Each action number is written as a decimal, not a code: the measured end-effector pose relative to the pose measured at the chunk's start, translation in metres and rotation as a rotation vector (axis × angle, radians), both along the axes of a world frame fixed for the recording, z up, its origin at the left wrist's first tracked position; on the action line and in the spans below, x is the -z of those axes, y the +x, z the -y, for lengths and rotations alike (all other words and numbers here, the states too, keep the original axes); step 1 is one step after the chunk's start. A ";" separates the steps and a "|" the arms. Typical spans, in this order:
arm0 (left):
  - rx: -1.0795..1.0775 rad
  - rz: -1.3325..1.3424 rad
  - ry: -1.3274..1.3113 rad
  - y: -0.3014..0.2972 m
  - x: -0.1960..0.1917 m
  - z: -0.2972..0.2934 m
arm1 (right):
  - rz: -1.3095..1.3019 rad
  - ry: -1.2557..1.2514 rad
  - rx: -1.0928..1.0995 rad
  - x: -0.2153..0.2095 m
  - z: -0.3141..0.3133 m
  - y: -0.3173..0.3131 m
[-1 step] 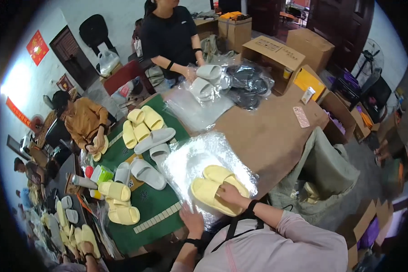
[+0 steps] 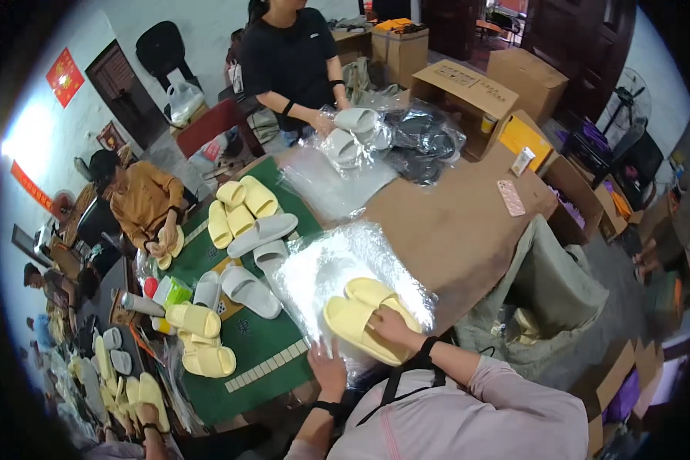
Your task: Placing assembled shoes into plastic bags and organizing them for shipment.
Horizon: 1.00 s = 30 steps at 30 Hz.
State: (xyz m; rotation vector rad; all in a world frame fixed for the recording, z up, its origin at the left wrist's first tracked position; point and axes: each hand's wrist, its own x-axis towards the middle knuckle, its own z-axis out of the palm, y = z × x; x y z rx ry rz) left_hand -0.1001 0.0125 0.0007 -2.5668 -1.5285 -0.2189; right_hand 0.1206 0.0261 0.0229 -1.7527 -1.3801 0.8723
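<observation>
Starting far left, low down: yellow slippers (image 2: 149, 391) under another person's hand (image 2: 146, 415), too small to read any closer. Moving in, a co-worker in an orange top (image 2: 149, 201), bent over a yellow slipper (image 2: 179, 241). On to the green mat (image 2: 203, 402): stacked yellow slippers (image 2: 207, 362) at its near side, 4 more yellow slippers (image 2: 241, 218) toward the far side, then loose grey slippers (image 2: 253, 295). Across the table, a co-worker in a black top (image 2: 287, 61), busy with bagged grey slippers (image 2: 343, 149).

Now the main action! Left hand (image 2: 328, 372): fingers spread, nothing gripped, right at the near left edge of the shiny clear plastic (image 2: 322, 264); touching or just above, impossible to tell. And there, on that plastic, the yellow pair (image 2: 346, 318), 2 slippers side by side. Right hand (image 2: 393, 330) closed over the pair, fingers bent in around the nearer slipper, fingertips partly hidden.

Step in hand, apparently: placing or straightening the pair on the plastic, possibly for bagging. Next move, as a judgement: calls for a steady right-hand hold and a free plastic edge for the left fingers, without skewing the pair. Farther right, brown tabletop (image 2: 452, 238) and a pink phone (image 2: 510, 198).
</observation>
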 end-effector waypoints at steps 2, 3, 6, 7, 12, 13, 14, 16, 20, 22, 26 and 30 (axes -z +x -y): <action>0.040 0.106 -0.357 0.000 0.025 -0.005 | -0.044 -0.005 0.016 -0.002 -0.004 0.003; 0.125 0.216 -0.717 0.008 0.022 -0.010 | -0.134 -0.073 0.067 -0.011 -0.002 0.013; 0.227 0.001 -0.457 0.028 0.002 0.004 | -0.117 -0.039 0.133 -0.006 0.008 0.041; 0.194 0.031 -0.426 0.028 0.008 0.006 | -0.168 -0.052 0.130 -0.018 0.010 0.047; 0.182 -0.013 -0.386 0.040 0.022 0.004 | -0.395 -0.001 0.049 -0.032 0.039 0.087; 0.204 -0.022 -0.365 0.041 0.025 0.002 | -0.439 -0.118 -0.001 -0.032 0.047 0.096; 0.211 -0.022 -0.365 0.040 0.029 0.000 | -0.438 -0.117 0.006 -0.034 0.053 0.104; 0.289 0.130 -0.306 0.033 0.044 -0.005 | -0.345 -0.114 -0.253 -0.049 0.061 0.112; 0.252 0.250 -0.321 0.041 0.040 -0.021 | -0.245 -0.344 -0.408 -0.045 0.082 0.125; 0.200 0.274 -0.385 0.038 0.058 -0.033 | -0.300 -0.331 -0.442 -0.051 0.081 0.118; -0.159 0.708 -0.505 0.048 0.058 -0.046 | -0.401 -0.343 -0.458 -0.076 0.079 0.107; -0.135 0.888 -0.511 0.052 0.060 -0.039 | -0.512 -0.341 -0.526 -0.075 0.077 0.097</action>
